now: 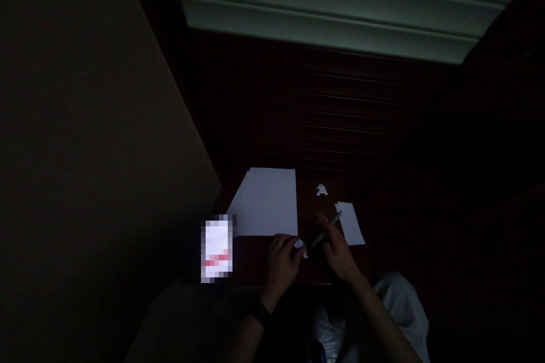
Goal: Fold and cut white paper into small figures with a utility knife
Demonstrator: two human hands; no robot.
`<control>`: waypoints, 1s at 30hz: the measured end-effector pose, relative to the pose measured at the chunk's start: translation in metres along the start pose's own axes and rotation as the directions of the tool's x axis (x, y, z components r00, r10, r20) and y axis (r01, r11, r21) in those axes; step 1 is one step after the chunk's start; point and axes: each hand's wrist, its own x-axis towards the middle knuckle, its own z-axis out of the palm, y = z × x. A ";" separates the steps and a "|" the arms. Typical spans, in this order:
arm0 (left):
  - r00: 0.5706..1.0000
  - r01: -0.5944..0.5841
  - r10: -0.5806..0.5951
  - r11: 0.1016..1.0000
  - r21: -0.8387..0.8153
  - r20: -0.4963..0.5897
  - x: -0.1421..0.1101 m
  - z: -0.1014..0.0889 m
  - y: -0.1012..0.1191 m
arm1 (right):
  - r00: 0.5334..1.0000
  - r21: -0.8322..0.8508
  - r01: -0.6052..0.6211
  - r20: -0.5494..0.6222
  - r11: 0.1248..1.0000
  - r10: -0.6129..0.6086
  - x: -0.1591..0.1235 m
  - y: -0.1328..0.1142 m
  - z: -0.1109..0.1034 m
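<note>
In the dim head view, my left hand (282, 265) rests near the front edge of the dark table (251, 258). Its thumb and fingers are closed on a small folded white paper piece (300, 244), partly covered by the fingertips. To its right, my right hand (338, 252) grips a slim pen (318, 240). The pen slants, with its lower end close to the paper piece; whether it touches is too dark to tell. Further back on the table sits a small folded paper figure (322, 189), which looks like a frog.
A stack of large white sheets (268, 204) lies at the table's left, and smaller white paper (351, 224) at its right. A bright blurred-out screen or panel (218, 247) stands at the left edge. Behind are dark slats and a pale blind (332, 5); a wall (85, 125) borders the left.
</note>
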 end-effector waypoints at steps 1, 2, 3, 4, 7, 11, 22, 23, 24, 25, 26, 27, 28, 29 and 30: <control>1.000 -0.004 0.004 1.000 -0.004 -0.006 0.000 0.000 0.000 | 1.000 -0.016 -0.004 0.017 1.000 0.004 0.001 -0.002 -0.002; 1.000 -0.010 0.010 1.000 -0.012 -0.011 0.000 0.000 0.000 | 1.000 -0.029 -0.009 0.028 1.000 0.010 0.002 -0.004 -0.002; 1.000 -0.019 0.019 1.000 -0.023 -0.013 -0.001 -0.001 0.000 | 0.999 -0.038 -0.014 0.033 0.999 0.015 0.003 -0.007 -0.002; 0.999 -0.030 0.029 0.999 -0.034 -0.014 -0.001 -0.001 0.000 | 0.999 -0.046 -0.016 0.034 0.999 0.017 0.004 -0.010 -0.002; 0.998 -0.065 0.065 0.996 -0.056 -0.001 -0.004 0.001 -0.003 | 0.999 -0.059 -0.011 0.048 0.998 0.014 0.008 -0.018 0.003; 0.993 -0.114 0.115 0.992 -0.062 0.016 -0.008 0.005 -0.006 | 0.999 -0.059 -0.022 0.037 0.998 0.024 0.010 -0.020 0.007; 0.975 -0.194 0.204 0.974 -0.114 0.084 -0.009 0.001 -0.006 | 0.968 0.196 -0.142 0.233 0.970 0.094 0.010 -0.020 -0.012; 0.972 -0.208 0.218 0.971 -0.114 0.084 -0.009 0.000 -0.005 | 0.962 0.203 -0.154 0.255 0.967 0.100 0.011 -0.022 -0.016; 0.972 -0.213 0.223 0.970 -0.113 0.078 -0.009 0.000 -0.004 | 0.957 0.210 -0.163 0.269 0.964 0.104 0.011 -0.025 -0.021; 0.974 -0.207 0.215 0.972 -0.110 0.067 -0.009 0.000 -0.003 | 0.954 0.219 -0.168 0.282 0.961 0.103 0.012 -0.027 -0.025; 0.979 -0.190 0.196 0.976 -0.104 0.052 -0.009 -0.001 -0.002 | 0.955 0.232 -0.166 0.280 0.958 0.098 0.014 -0.028 -0.030; 0.985 -0.166 0.170 0.982 -0.095 0.039 -0.010 -0.002 0.000 | 0.955 0.252 -0.161 0.283 0.954 0.086 0.015 -0.028 -0.034; 0.989 -0.143 0.146 0.986 -0.083 0.029 -0.010 -0.002 0.002 | 0.957 0.279 -0.154 0.279 0.948 0.074 0.017 -0.028 -0.036; 0.992 -0.123 0.125 0.990 -0.065 0.022 -0.010 -0.002 0.003 | 0.964 0.305 -0.150 0.259 0.940 0.069 0.019 -0.026 -0.037; 0.993 -0.114 0.115 0.993 -0.040 0.017 -0.010 -0.003 0.004 | 0.980 0.327 -0.151 0.173 0.933 0.098 0.020 -0.025 -0.037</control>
